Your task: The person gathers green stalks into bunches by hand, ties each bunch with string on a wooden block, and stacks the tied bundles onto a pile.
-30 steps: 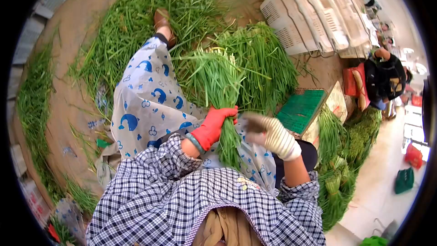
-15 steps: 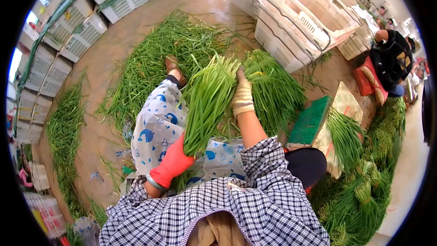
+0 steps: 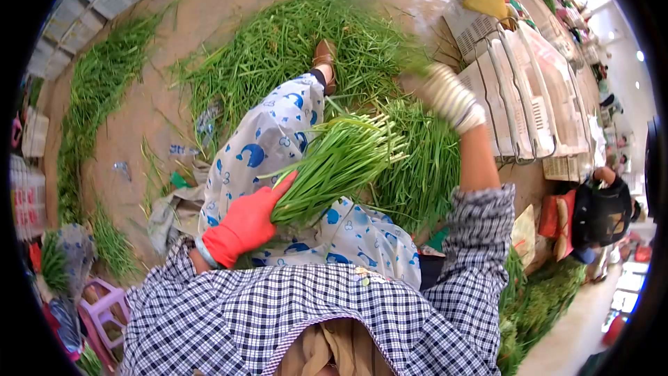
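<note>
My left hand (image 3: 243,224), in a red rubber glove, is closed around the leaf end of a bunch of garlic chives (image 3: 341,161). The bunch lies slanted above my lap, pale cut ends toward the upper right. Out past those ends, my right hand (image 3: 445,92) wears a pale striped knit glove. Its fingers are smeared by motion, with a green blur beside them, so what they hold is unclear. Below that hand, a pile of chives (image 3: 428,167) rests by my knee. A plastic apron (image 3: 261,150) with blue whales covers my legs.
Loose green leaves (image 3: 278,49) are heaped around my shoe. White crates (image 3: 511,90) stand at the right, with more crates (image 3: 104,0) at the far left. A purple stool (image 3: 104,313) is at lower left. Another person (image 3: 605,205) sits at the right.
My right hand has left the bunch's pale end and swung up and right. The bunch has tipped from nearly upright toward the right, still in my left hand. The view has turned.
</note>
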A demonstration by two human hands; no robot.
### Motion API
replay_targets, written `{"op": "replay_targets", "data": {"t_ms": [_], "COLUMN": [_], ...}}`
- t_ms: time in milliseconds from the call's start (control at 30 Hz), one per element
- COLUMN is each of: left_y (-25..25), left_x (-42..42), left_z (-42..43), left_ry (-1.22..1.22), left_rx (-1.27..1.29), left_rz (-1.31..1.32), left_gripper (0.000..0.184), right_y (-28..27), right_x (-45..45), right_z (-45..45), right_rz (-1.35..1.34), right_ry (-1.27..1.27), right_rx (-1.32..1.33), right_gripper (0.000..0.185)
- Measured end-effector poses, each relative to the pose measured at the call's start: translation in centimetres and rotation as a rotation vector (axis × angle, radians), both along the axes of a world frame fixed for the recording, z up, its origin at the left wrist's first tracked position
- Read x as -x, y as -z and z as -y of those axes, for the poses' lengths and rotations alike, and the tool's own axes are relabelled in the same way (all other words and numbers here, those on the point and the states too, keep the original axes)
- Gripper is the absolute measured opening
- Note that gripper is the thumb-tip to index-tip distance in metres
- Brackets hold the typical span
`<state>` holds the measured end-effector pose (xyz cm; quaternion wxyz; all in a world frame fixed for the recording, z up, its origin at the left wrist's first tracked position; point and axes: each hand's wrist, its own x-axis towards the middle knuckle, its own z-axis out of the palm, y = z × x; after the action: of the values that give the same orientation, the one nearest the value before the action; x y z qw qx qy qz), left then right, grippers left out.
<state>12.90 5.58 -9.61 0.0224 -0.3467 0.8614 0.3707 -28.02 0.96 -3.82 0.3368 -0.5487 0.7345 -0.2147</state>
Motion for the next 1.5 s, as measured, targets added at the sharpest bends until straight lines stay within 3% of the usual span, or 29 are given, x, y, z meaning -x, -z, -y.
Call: {"op": "replay_targets", "data": {"t_ms": [33, 167, 267, 300, 367, 433, 500, 533, 600, 633, 700, 767, 800, 833, 867, 900, 933, 967, 1000, 1100, 1133, 1167, 1233, 1300, 1333, 1367, 1433, 1467, 1500], "left_y": [0.0, -1.2, -0.8, -0.6, -0.2, 0.5, 1.0, 1.1, 1.2, 1.1, 1.4, 2.0, 2.1, 2.3, 2.7, 2.9, 3.1, 3.1, 3.0, 3.2, 3.2, 3.1, 2.9, 2.9, 3.0, 3.0, 3.1, 3.2, 3.2], "left_x": [0.1, 0.4, -0.8, -1.2, -1.6, -1.9, -2.2, -2.3, -2.0, -1.9, -2.3, -2.8, -2.9, -3.1, -3.3, -3.4, -3.4, -3.4, -3.3, -3.3, -3.5, -3.5, -3.5, -3.4, -3.3, -3.3, -3.5, -3.5, -3.5], "left_z": [0.1, 0.6, 0.6, 0.5, 0.5, 0.4, 0.0, 0.0, 0.2, 0.1, 0.0, -0.1, -0.1, -0.1, 0.0, 0.0, 0.0, 0.0, 0.1, 0.1, 0.0, 0.1, 0.2, 0.1, 0.2, 0.4, 0.2, 0.1, 0.0], "left_ry": [-0.011, 0.026, 0.224, 0.226, 0.271, 0.285, 0.284, 0.283, 0.273, 0.276, 0.266, 0.312, 0.333, 0.332, 0.34, 0.351, 0.329, 0.336, 0.333, 0.337, 0.345, 0.345, 0.39, 0.381, 0.37, 0.37, 0.374, 0.365, 0.374], "left_rx": [-0.025, 0.037, 0.203, 0.19, 0.266, 0.296, 0.33, 0.358, 0.385, 0.37, 0.34, 0.424, 0.44, 0.434, 0.47, 0.505, 0.509, 0.509, 0.489, 0.478, 0.481, 0.481, 0.482, 0.495, 0.508, 0.518, 0.488, 0.504, 0.508], "left_rz": [-0.007, 0.143, 0.194, 0.2, 0.14, 0.111, 0.091, 0.081, 0.063, 0.091, 0.135, 0.065, 0.071, 0.077, 0.058, 0.039, 0.019, 0.015, 0.022, 0.001, -0.019, -0.017, 0.006, -0.013, -0.032, -0.034, -0.011, -0.012, -0.015], "left_gripper": [0.098, 0.093, 0.091, 0.091, 0.085, 0.081, 0.077, 0.075, 0.073, 0.073, 0.074, 0.073, 0.072, 0.072, 0.073, 0.074, 0.074, 0.074, 0.073, 0.07, 0.067, 0.067, 0.066, 0.066, 0.065, 0.065, 0.065, 0.064, 0.064], "right_y": [-0.5, 7.5, 12.5, 15.6, 13.1, 8.1, 8.4, 8.6, 8.7, 7.0, 12.2, 15.8, 18.5, 18.8, 17.8, 16.6, 10.0, 15.6, 16.7, 14.1, 12.3, 16.8, 10.0, 10.3, 11.0, 12.3, 11.7, 16.7, 12.4], "right_x": [-4.0, -9.6, -3.7, -0.1, 2.6, 3.3, 3.8, 1.9, -3.4, -8.2, -11.1, -11.8, -10.3, -9.4, -7.6, -6.1, -8.2, -2.9, -0.4, 1.2, -0.7, 1.4, -7.0, -10.9, -12.4, -12.4, -10.9, -7.3, -6.7], "right_z": [-1.1, -3.2, -3.9, -2.9, -2.2, -0.5, 2.7, 2.0, 0.4, -0.1, -3.0, -4.2, -5.0, -4.6, -4.5, -3.7, -2.6, -2.3, -1.8, 0.0, 0.7, 0.6, -0.4, -2.0, -2.5, -3.0, -2.7, -2.3, -1.4], "right_rz": [-0.349, -0.439, -0.736, -0.591, -0.945, -0.791, -0.305, -0.147, 0.002, -0.006, -0.186, 0.087, 0.354, 0.429, 0.607, 0.626, 0.567, 0.436, 0.44, 0.201, 0.282, 0.293, 0.247, 0.032, -0.051, -0.012, 0.308, 0.395, 0.502], "right_ry": [-0.266, -0.478, -0.306, -0.116, 0.018, 0.156, 0.009, -0.225, -0.352, -0.244, -0.546, -0.333, -0.211, 0.202, 0.384, 0.55, 0.728, 0.596, 0.593, 0.572, 0.485, 0.121, -0.154, -0.732, -0.786, -0.721, -0.246, -0.24, 0.08], "right_rx": [-0.094, -0.187, 0.004, -0.189, -0.036, 0.076, -0.362, -0.33, -0.537, -0.78, -0.461, -0.4, -0.18, -0.349, -0.28, -0.224, -0.232, -0.064, 0.051, 0.13, 0.024, -0.034, -0.544, -0.424, -0.434, -0.38, -0.409, -0.117, -0.327], "right_gripper": [0.043, 0.03, 0.016, 0.014, 0.013, 0.028, 0.039, 0.042, 0.05, 0.054, 0.052, 0.046, 0.034, 0.028, 0.022, 0.023, 0.021, 0.02, 0.019, 0.016, 0.017, 0.019, 0.028, 0.041, 0.042, 0.035, 0.026, 0.024, 0.027]}}
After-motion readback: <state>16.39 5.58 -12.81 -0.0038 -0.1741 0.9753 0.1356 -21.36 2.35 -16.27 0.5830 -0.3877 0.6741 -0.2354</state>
